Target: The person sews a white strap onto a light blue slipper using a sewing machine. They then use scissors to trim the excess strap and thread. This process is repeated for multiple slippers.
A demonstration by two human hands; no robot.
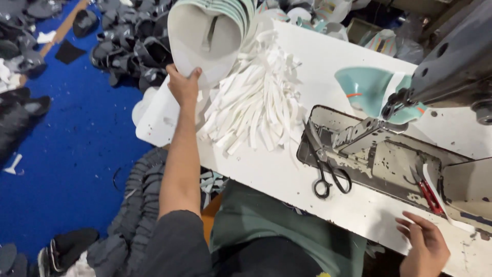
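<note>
My left hand is stretched out to the far left corner of the white table and grips the lower edge of a white shoe upper piece that tops a stack of mint and white striped pieces. My right hand rests near the table's front edge, fingers spread, holding nothing, just below a white strip and red-handled snips. A heap of white tape strips lies between the stack and the sewing machine.
Black scissors lie on the worn metal machine bed. A mint shoe upper sits under the needle. Dark grey shoe parts pile on the blue floor at left, more grey stacks beside my leg.
</note>
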